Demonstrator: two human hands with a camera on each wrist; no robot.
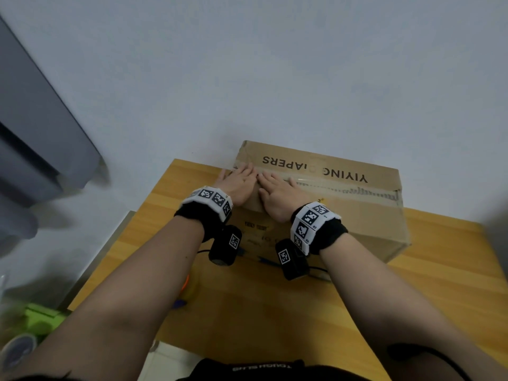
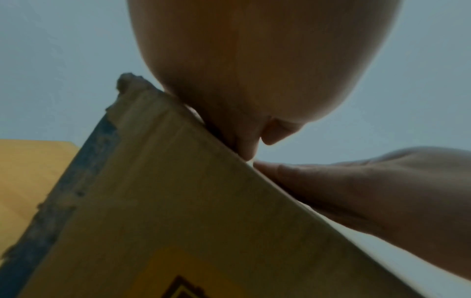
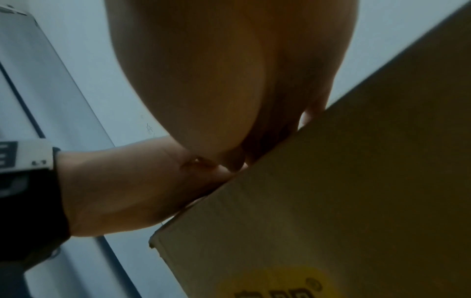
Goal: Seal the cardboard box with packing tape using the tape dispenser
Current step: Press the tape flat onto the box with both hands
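Note:
A brown cardboard box (image 1: 354, 215) printed "YIYING DIAPERS" sits on the wooden table (image 1: 428, 292), its flaps shut. A strip of clear tape (image 1: 343, 188) runs along the top seam. My left hand (image 1: 237, 181) lies flat on the box top at its left end, fingers straight over the tape. My right hand (image 1: 275, 192) lies flat beside it, also pressing down. In the left wrist view the palm (image 2: 254, 70) bears on the box edge (image 2: 203, 211). The right wrist view shows the heel of the right hand (image 3: 216, 80) on the box (image 3: 331, 201). A yellow, orange and blue object (image 1: 189, 290), mostly hidden by my left forearm, lies on the table.
A white wall rises just behind the box. A grey cabinet (image 1: 35, 138) stands at the left. A green item (image 1: 41, 317) and a roll (image 1: 19, 350) lie low at the left. Bare table spreads in front and right of the box.

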